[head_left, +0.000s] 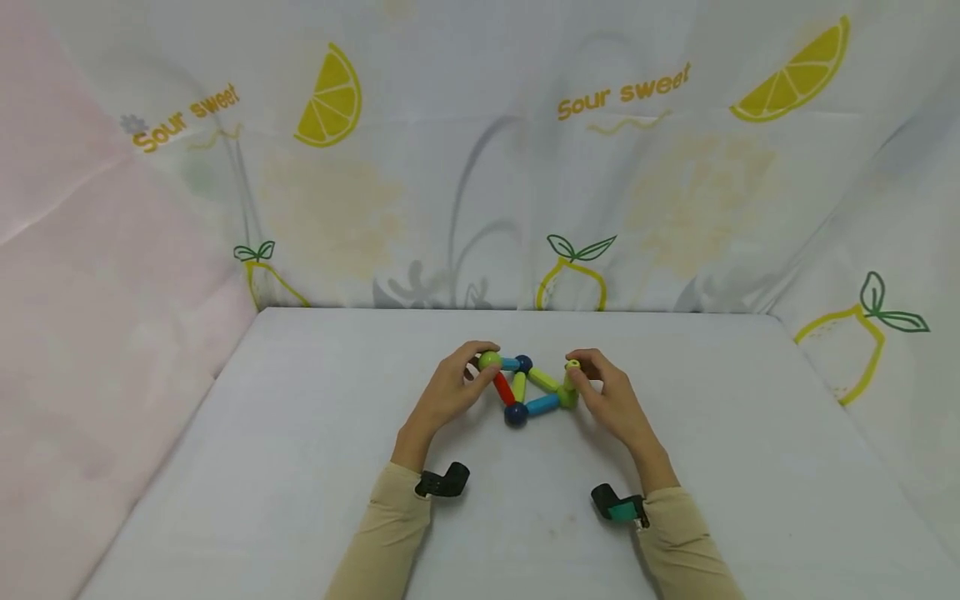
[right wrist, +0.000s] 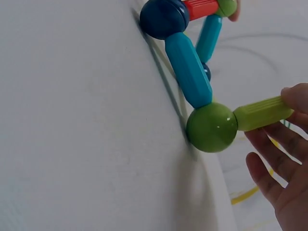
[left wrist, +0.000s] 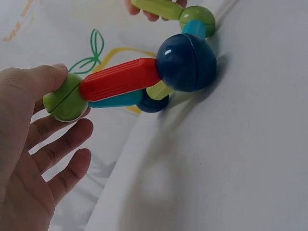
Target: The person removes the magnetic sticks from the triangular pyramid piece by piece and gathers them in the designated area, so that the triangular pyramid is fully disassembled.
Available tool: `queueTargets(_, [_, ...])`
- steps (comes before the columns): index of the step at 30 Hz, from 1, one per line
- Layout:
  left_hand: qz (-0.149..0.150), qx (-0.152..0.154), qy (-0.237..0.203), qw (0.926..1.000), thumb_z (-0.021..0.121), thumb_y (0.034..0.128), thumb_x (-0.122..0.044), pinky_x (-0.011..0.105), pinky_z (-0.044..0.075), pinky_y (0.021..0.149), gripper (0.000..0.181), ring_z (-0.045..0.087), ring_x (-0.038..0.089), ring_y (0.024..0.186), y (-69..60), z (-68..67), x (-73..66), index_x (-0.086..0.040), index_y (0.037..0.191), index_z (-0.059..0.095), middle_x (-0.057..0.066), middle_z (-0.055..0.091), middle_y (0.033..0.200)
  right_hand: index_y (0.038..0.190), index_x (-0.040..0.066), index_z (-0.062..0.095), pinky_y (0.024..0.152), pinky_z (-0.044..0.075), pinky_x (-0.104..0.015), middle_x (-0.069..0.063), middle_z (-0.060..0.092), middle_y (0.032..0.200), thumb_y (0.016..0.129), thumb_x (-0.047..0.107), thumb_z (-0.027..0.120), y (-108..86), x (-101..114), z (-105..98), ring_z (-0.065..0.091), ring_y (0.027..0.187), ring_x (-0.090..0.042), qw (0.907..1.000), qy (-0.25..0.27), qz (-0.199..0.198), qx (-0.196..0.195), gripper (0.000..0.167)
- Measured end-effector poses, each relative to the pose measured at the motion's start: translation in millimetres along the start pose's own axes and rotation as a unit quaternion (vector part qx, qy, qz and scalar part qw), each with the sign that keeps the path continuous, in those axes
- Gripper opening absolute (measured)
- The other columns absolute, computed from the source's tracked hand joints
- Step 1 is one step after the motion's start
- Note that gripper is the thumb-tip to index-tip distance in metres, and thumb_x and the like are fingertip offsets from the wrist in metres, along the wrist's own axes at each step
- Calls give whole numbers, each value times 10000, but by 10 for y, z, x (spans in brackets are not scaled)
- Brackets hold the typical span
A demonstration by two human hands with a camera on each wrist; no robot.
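A joined frame of coloured rods and balls stands on the white table. My left hand [head_left: 453, 385] pinches a green ball [left wrist: 67, 97] at its raised left end. From that ball a red rod [left wrist: 120, 78] and a blue rod [left wrist: 115, 99] slope down to two dark blue balls [head_left: 516, 414] on the table. A light green rod [head_left: 519, 387] joins those balls. Another blue rod [right wrist: 188, 69] and a light green rod [head_left: 543, 380] run to a second green ball [right wrist: 211, 127] at the right. My right hand [head_left: 609, 395] pinches the light green rod [right wrist: 263, 113] standing up from it.
The white table [head_left: 300, 500] reaches back to a hanging cloth [head_left: 450, 167] printed with lemons and lettering. A black wrist camera [head_left: 444, 480] sits on the left wrist, and another camera [head_left: 618, 505] on the right.
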State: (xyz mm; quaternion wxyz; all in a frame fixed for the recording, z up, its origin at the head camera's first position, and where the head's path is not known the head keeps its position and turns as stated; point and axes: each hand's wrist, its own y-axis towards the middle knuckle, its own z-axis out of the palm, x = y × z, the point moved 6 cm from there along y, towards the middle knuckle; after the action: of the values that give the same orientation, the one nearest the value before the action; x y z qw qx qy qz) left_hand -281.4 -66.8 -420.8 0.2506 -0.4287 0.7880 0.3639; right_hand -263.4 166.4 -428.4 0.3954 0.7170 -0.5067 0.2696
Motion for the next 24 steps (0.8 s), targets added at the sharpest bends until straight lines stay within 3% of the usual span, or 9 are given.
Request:
queueTargets(9, [-464, 168, 100, 9987, 599, 934, -258, 352, 486, 797, 313, 561, 174, 924, -68, -48, 211, -78, 1190, 590, 39, 643, 1045, 1217, 71, 547, 880, 471, -442, -130, 622, 1157, 992, 274, 487, -61, -178, -226, 602, 1052, -298, 9977, -129, 509, 419, 310])
queueTargets(14, [-696, 382, 359, 9962, 607, 929, -241, 343, 461, 797, 267, 565, 193, 898, -119, -29, 309, -113, 1164, 597, 53, 645, 1050, 1150, 69, 574, 937, 429, -480, -129, 623, 1130, 979, 230, 505, -144, -311, -347, 562, 1069, -294, 9900, -598, 891, 916, 245])
queueTargets(20, [-637, 486, 561, 9952, 620, 920, -250, 355, 464, 836, 249, 568, 171, 900, -150, 36, 350, -125, 1135, 632, 32, 657, 1009, 1055, 75, 633, 920, 415, -461, -84, 585, 1069, 919, 179, 583, -231, -384, -417, 534, 1036, -245, 9785, -1034, 960, 1502, 179])
queueTargets(24, [-573, 382, 590, 9959, 643, 904, -252, 344, 469, 806, 232, 573, 150, 872, -160, 78, 339, -145, 1110, 642, 12, 662, 986, 1069, 71, 650, 896, 422, -449, -90, 567, 1065, 902, 164, 597, -240, -361, -439, 522, 1024, -248, 9769, -1085, 913, 1598, 198])
